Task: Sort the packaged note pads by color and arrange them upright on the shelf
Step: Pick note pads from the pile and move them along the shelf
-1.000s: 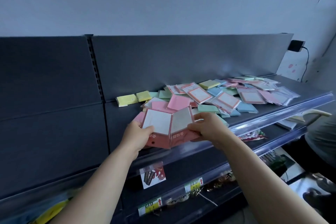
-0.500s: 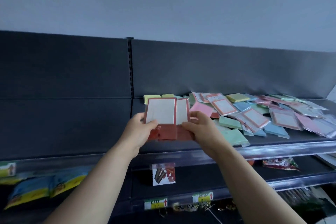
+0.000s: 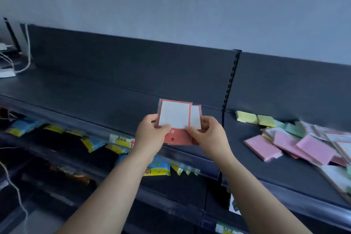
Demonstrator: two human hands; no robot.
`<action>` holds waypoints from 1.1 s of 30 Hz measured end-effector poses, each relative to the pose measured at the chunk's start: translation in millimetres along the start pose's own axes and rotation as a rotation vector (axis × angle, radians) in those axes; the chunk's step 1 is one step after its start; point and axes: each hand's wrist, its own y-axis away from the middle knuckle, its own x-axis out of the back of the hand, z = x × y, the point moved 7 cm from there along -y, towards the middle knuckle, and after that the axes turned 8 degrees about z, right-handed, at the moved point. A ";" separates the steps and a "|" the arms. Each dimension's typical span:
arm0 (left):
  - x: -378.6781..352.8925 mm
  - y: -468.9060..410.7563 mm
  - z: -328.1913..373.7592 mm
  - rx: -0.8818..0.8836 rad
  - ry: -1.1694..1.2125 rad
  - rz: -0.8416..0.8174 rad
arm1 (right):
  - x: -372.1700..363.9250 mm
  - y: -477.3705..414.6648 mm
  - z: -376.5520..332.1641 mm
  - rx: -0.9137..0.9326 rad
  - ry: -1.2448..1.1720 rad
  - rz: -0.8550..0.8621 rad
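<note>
The two red-framed note pads are held upright, one overlapped behind the other, above the front edge of the bare left bay of the shelf. Their long axis runs near vertical, with the red header strip and its hang hole at the bottom.

The left hand pinches the lower left corner; the right hand pinches the lower right edge. The fingers of both hands are clamped on the packs, thumbs on the front face.

The shelf deck lies beyond and below the packs, so the likely placement is forward and down, toward the back panel. Both hands are equally near.

The unsorted pile lies well apart to the right, past the slotted upright.

Hidden: the finger ends behind the packs, and whether more than two packs are held. The header print is too blurred to read. The pile is cut off at the right frame edge.
</note>
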 end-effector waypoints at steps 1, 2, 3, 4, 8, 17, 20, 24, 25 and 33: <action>17.4 -9.2 -0.6 0.001 -0.004 0.021 | -18.8 -2.4 -7.5 0.007 -0.006 -0.018; 35.2 -19.5 -1.5 0.002 -0.012 0.040 | -38.2 -4.4 -16.0 0.018 -0.006 -0.034; 53.8 -30.3 -2.4 0.000 -0.023 0.057 | -58.2 -6.2 -24.6 0.032 -0.001 -0.046; 72.4 -41.7 -3.4 -0.003 -0.034 0.073 | -78.4 -7.6 -33.3 0.045 0.006 -0.056; 147.7 -90.6 -7.9 -0.002 -0.050 0.108 | -164.5 -11.5 -70.3 0.072 -0.012 -0.105; 286.6 -195.0 -18.7 0.009 -0.112 0.170 | -328.9 -20.0 -136.4 0.060 -0.040 -0.216; 310.2 -228.8 -27.0 0.028 -0.117 0.182 | -369.5 -31.8 -150.6 0.066 -0.036 -0.254; 331.5 -278.7 -35.0 0.030 -0.126 0.197 | -419.4 -57.6 -163.6 0.073 -0.012 -0.286; 336.3 -292.1 -37.3 0.031 -0.130 0.199 | -432.5 -65.4 -165.4 0.071 -0.005 -0.292; 371.0 -393.0 -56.6 0.029 -0.223 0.232 | -536.8 -125.8 -171.4 0.082 0.073 -0.365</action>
